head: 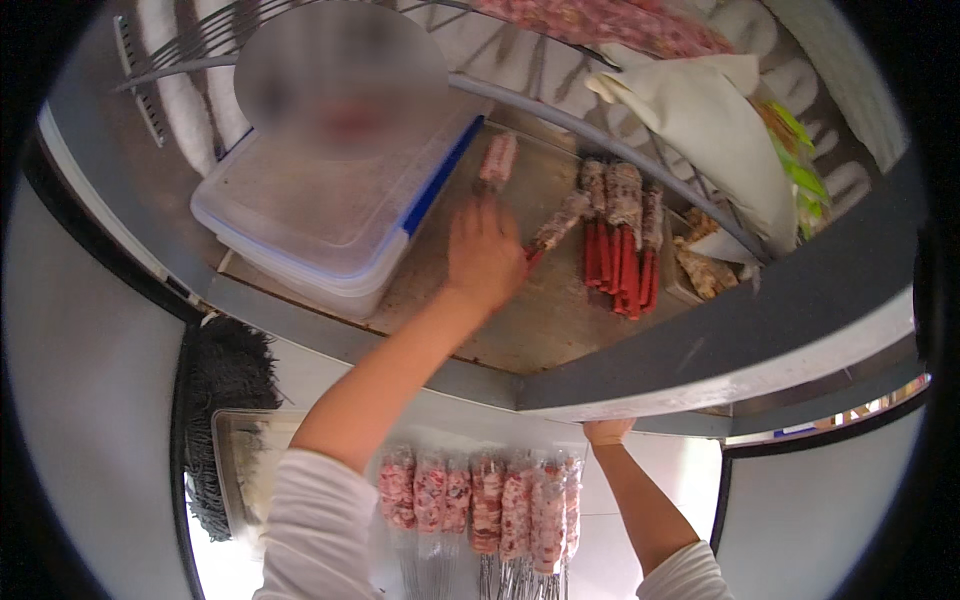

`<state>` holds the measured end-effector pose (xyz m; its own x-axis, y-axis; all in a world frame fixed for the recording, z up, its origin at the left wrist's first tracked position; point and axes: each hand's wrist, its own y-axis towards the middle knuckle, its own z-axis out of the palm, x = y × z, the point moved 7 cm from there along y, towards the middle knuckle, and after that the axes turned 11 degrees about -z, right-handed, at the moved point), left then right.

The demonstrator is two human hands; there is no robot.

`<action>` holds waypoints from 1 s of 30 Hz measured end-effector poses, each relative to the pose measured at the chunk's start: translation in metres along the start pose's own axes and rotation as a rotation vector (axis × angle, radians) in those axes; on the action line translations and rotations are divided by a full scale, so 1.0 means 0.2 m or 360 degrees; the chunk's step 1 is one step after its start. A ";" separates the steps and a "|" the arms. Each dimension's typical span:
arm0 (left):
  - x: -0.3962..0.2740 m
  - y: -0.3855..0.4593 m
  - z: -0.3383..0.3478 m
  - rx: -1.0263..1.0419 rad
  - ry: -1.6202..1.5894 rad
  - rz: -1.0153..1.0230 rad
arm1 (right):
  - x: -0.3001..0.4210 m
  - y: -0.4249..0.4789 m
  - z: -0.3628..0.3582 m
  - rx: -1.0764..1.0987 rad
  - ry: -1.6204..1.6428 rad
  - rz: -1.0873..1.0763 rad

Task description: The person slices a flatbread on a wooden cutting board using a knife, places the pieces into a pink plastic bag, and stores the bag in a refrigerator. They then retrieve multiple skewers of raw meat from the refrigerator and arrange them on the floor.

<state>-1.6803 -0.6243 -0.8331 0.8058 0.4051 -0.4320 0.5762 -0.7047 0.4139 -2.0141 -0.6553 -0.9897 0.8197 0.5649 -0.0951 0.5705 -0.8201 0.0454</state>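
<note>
My left hand (486, 251) reaches over the metal floor of a freezer cabinet, its back towards me. Its blurred fingertips touch the lower end of a frosted, wrapped bundle of meat skewers (498, 159). Beside the thumb side lies another frosted skewer bundle (562, 220), whose red handle end goes partly behind the hand. Whether the fingers close on anything is hidden. My right hand (609, 430) is against the underside of the cabinet's pale front edge (675, 390); its fingers are out of sight behind that edge.
Several red-handled skewer bundles (621, 240) lie to the right, beside a tray of frozen food (705, 266). A lidded plastic box (300, 202) stands left. Above, a wire shelf (540, 105) bears a white bag (690, 112). Wrapped meat skewers (487, 502) lie below the cabinet, near a dark mop (225, 390).
</note>
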 end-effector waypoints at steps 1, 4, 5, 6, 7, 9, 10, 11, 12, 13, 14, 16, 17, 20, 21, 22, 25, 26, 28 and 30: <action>-0.05 -0.10 -0.12 -0.0064 0.0049 0.0174 | 0.01 -0.02 -0.04 0.0089 0.0038 0.0071; -0.10 -0.27 -0.45 -0.0203 0.0338 0.0472 | 0.04 -0.01 -0.09 -0.0005 0.0179 0.0082; -0.07 -0.30 -0.53 -0.0246 0.0442 0.0535 | 0.05 -0.01 -0.10 -0.0055 0.0227 0.0075; 0.00 -0.24 -0.56 -0.0188 0.0580 0.0469 | 0.05 -0.02 -0.14 -0.0069 0.0214 0.0070; 0.09 -0.17 -0.58 -0.0127 0.0738 0.0398 | 0.04 -0.02 -0.12 -0.0077 0.0197 0.0062; 0.28 -0.13 -0.62 0.0032 0.0784 0.0267 | 0.02 -0.02 -0.06 -0.0090 0.0168 0.0050; 0.36 -0.11 -0.64 0.0100 0.0806 0.0204 | 0.04 -0.01 -0.07 -0.0083 0.0206 0.0036; 0.39 -0.12 -0.65 0.0122 0.0747 0.0242 | 0.06 -0.01 -0.09 -0.0075 0.0244 0.0026; 0.40 -0.15 -0.66 0.0138 0.0672 0.0295 | 0.07 -0.01 -0.12 -0.0077 0.0270 0.0034; 0.39 -0.15 -0.66 0.0133 0.0585 0.0353 | 0.07 -0.02 -0.13 -0.0189 0.0197 -0.0028; 0.38 -0.14 -0.67 0.0084 0.0609 0.0377 | 0.07 -0.04 -0.10 -0.0300 0.0119 -0.0086; 0.38 -0.15 -0.65 -0.0002 0.0666 0.0379 | 0.09 -0.03 -0.13 -0.0307 0.0118 -0.0116; 0.38 -0.14 -0.64 -0.0019 0.0664 0.0362 | 0.08 -0.02 -0.15 -0.0273 0.0193 -0.0091; 0.36 -0.10 -0.60 -0.0049 0.0641 0.0323 | 0.08 0.00 -0.18 -0.0235 0.0350 -0.0045; 0.35 -0.08 -0.60 -0.0038 0.0625 0.0304 | 0.09 0.00 -0.19 -0.0253 0.0353 -0.0059; 0.35 -0.07 -0.58 -0.0027 0.0609 0.0284 | 0.10 0.00 -0.20 -0.0271 0.0354 -0.0072; 0.34 0.00 -0.53 -0.0044 0.0687 0.0247 | 0.11 0.00 -0.17 -0.0129 0.0203 -0.0029; 0.33 0.00 -0.54 -0.0113 0.0674 0.0269 | 0.11 0.00 -0.18 -0.0201 0.0244 -0.0053; 0.31 0.00 -0.56 -0.0251 0.0639 0.0334 | 0.09 0.00 -0.20 -0.0352 0.0326 -0.0081; 0.32 -0.01 -0.58 -0.0246 0.0545 0.0337 | 0.08 -0.02 -0.19 -0.0599 0.0276 -0.0147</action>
<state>-1.6142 -0.5293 -0.7696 0.8923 0.4493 -0.0448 0.3862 -0.7080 0.5912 -2.0013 -0.6407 -0.9533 0.7424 0.6680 0.0514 0.5950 -0.6926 0.4077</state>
